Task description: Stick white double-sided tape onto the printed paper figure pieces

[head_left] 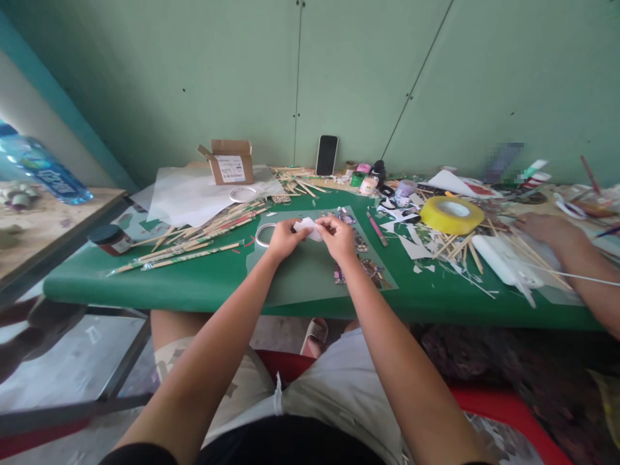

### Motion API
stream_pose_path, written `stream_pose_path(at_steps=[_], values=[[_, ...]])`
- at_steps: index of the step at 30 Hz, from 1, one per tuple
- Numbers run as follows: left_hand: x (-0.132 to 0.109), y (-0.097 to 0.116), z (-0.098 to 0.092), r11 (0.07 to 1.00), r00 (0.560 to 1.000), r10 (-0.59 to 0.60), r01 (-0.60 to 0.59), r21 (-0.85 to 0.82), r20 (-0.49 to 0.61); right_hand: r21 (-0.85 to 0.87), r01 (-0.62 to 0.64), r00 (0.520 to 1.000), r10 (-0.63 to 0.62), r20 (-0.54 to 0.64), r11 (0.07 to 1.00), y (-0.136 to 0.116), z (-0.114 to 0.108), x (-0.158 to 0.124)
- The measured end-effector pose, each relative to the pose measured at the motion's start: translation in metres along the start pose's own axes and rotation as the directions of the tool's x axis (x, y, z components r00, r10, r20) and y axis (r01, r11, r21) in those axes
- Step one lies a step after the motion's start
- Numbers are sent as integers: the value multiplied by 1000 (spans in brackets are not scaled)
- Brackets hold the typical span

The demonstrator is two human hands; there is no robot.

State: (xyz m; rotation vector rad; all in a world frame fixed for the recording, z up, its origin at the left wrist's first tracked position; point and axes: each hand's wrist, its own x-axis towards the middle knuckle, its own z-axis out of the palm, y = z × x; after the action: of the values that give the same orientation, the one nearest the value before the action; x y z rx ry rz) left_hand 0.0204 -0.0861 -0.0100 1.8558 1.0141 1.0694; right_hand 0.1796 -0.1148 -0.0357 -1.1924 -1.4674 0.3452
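Note:
Between my two hands is a small piece of white paper (308, 227). My left hand (285, 237) pinches its left side, and my right hand (338, 236) grips its right edge with thumb and fingers. Both hands hover over a translucent sheet (300, 278) on the green table. Colourful printed cutouts (371, 271) lie on that sheet, partly covered by my right forearm. Just left of my left hand rests a white tape roll (264, 235). A pink-and-dark pen-like stick (376, 228) lies to the right of my right hand.
Wrapped wooden sticks (194, 248) and a dark jar (110, 239) are at left. Behind stand a cardboard box (232, 163) and a phone (327, 155). Yellow tape (451, 214), paper scraps and a white glue gun (506, 259) lie at right, near another person's hand (542, 229).

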Motion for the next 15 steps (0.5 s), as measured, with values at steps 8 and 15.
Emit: stream_pose_path(at_steps=[8, 15], values=[[-1, -1, 0, 1000, 1000, -6, 6, 23, 2, -145, 59, 998, -57, 21, 988, -10, -5, -2], [-1, 2, 0, 1000, 1000, 6, -6, 9, 24, -179, 34, 998, -23, 63, 983, -11, -5, -2]])
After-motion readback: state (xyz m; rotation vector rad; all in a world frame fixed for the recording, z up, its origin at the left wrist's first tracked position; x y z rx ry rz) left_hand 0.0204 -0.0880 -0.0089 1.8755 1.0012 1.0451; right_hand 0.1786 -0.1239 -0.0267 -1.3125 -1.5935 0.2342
